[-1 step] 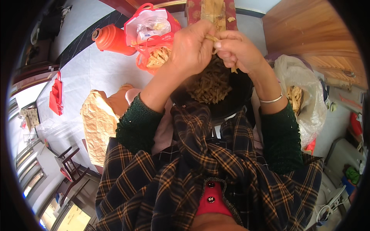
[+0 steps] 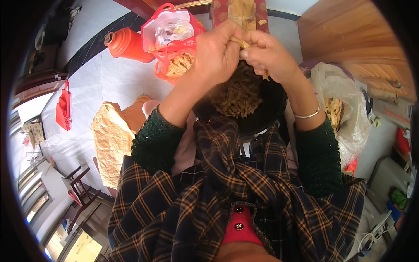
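Grip: left hand [image 2: 216,54] and right hand [image 2: 271,57] both pinched a yellowish strip [image 2: 240,43] | Place: by far side of black bowl [image 2: 274,111] | Judged: close-set pinches, brought squarely above bowl, probably gave best control

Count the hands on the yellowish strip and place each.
2: the left hand grips the yellowish strip from the left, and the right hand pinches it from the right, both beyond the silver bracelet. No other hands show.
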{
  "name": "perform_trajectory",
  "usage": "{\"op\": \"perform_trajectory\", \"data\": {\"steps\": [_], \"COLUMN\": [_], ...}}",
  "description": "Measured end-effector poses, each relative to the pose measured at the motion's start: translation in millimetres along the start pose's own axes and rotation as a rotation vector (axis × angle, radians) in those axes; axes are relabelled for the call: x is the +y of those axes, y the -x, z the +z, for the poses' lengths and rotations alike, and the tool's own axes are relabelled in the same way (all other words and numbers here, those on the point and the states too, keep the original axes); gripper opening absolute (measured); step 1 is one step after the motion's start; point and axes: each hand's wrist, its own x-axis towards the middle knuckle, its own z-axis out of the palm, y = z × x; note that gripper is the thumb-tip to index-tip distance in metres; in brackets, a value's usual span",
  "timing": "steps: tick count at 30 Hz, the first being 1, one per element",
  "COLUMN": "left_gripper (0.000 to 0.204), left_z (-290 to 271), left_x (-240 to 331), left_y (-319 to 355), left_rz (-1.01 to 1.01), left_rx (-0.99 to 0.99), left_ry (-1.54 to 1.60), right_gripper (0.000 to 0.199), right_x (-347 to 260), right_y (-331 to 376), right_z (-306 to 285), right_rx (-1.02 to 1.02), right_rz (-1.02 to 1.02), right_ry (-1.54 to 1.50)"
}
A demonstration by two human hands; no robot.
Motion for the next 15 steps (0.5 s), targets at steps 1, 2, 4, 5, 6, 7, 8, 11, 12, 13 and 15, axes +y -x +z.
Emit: {"op": "perform_trajectory", "data": {"steps": [1, 2, 4, 5, 6, 7, 8, 11, 12, 13, 15], "left_gripper": [0.011, 0.008, 0.006, 0.006, 0.007, 0.006, 0.006, 0.005, 0.004, 0.004, 0.006], "left_z": [0.8, 1.7, 0.4, -3.4, -6.2, -7.0, -8.7, -11.5, -12.0, -12.1, -7.9], "left_x": [-0.5, -1.9, -3.9, -3.8, -4.2, -5.7, -4.2, -0.7, -0.8, -0.9, -3.8], "left_y": [-0.6, 0.1, -0.2, -3.2, -5.8, -7.8, -7.4, -6.7, -7.2, -7.6, -6.8], "left_rz": [-0.098, -0.198, -0.336, -0.373, -0.410, -0.453, -0.459, -0.473, -0.477, -0.481, -0.316], "left_rx": [0.013, 0.025, 0.008, -0.021, -0.050, -0.065, -0.048, -0.036, -0.057, -0.078, -0.048], "left_ry": [0.000, 0.000, 0.008, 0.018, 0.028, 0.099, 0.060, -0.037, -0.057, -0.076, -0.070], "right_gripper": [0.011, 0.011, 0.013, 0.013, 0.014, 0.014, 0.015, 0.016, 0.017, 0.017, 0.019], "right_x": [2.2, 5.5, 12.2, 16.7, 19.2, 19.2, 17.1, 11.6, 9.5, 8.5, 8.2], "right_y": [0.1, 0.0, -1.8, -4.4, -5.3, -3.7, -2.7, -2.3, -1.9, -1.0, -2.0], "right_z": [3.8, 6.8, 6.8, 4.6, 2.7, -0.1, -1.0, -6.7, -9.0, -10.4, -11.8], "right_rx": [0.061, 0.121, 0.163, 0.188, 0.214, 0.176, 0.129, -0.096, -0.181, -0.173, -0.165], "right_rz": [-0.112, -0.222, -0.350, -0.397, -0.444, -0.378, -0.313, -0.197, -0.172, -0.159, -0.138], "right_ry": [0.123, 0.245, 0.293, 0.336, 0.380, 0.254, 0.127, -0.265, -0.395, -0.406, -0.430]}}
